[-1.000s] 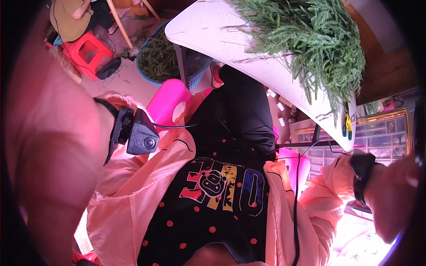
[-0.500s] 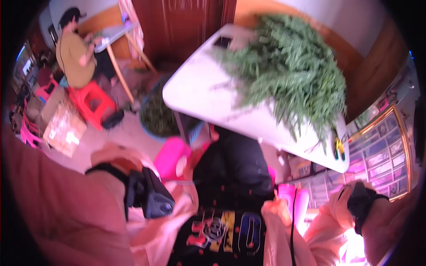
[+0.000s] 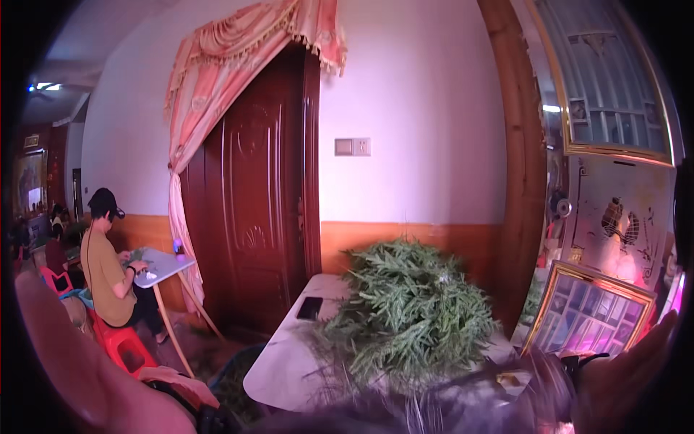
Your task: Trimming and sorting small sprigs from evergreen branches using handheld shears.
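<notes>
My left hand [image 3: 79, 354] is raised close to the camera along the lower left rim, large and blurred. My right hand [image 3: 629, 372] is likewise up at the lower right rim, a dark strap round its wrist. The fingers of both are cut off or smeared, so I cannot tell whether they grip anything. Beyond them is a white table [image 3: 278, 380] bearing a big heap of green leafy sprigs [image 3: 416, 307] and a black phone [image 3: 309, 308]. A small yellow item [image 3: 510, 378] shows by the heap's right side, partly hidden by a dark, streaky blur.
At the left a person [image 3: 108, 267] on a red stool [image 3: 126, 347] works at a small light table [image 3: 163, 269]. A dark red door [image 3: 253, 210] with a pink curtain [image 3: 217, 79] stands behind. Gold-framed panels [image 3: 589, 311] are at the right. A tub's blue rim [image 3: 242, 356] shows beside my table.
The view has tilted up from my lap to the door and wall. The table and sprigs now sit lower in the picture. Both hands stay raised at the sides.
</notes>
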`<state>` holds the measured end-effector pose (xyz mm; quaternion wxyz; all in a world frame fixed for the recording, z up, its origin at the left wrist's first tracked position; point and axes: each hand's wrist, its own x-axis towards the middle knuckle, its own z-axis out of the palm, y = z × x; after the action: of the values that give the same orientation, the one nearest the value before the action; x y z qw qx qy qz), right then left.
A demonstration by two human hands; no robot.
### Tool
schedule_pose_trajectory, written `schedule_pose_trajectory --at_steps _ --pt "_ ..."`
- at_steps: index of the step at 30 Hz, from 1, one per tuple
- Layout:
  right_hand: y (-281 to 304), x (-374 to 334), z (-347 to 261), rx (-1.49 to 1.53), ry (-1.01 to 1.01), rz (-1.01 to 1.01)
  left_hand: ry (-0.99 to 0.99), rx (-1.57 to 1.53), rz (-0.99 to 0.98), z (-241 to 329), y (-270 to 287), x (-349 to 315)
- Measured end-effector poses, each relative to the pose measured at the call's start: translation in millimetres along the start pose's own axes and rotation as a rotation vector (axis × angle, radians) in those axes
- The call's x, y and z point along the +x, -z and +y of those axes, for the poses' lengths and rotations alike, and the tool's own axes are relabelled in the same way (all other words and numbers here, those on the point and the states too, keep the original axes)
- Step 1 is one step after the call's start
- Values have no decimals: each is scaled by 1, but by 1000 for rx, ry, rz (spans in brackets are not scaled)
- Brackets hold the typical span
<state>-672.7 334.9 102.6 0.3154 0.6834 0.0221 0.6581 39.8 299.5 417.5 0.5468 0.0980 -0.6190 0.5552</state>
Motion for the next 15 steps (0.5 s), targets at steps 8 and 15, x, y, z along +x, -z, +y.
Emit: schedule_pose_trajectory --at_steps 8,15 --pt "33 -71 3 43 -239 -120 159 -165 -242 -11 1 -120" --pt "2 -56 0 84 -379 -174 244 -273 -403 49 25 -164"
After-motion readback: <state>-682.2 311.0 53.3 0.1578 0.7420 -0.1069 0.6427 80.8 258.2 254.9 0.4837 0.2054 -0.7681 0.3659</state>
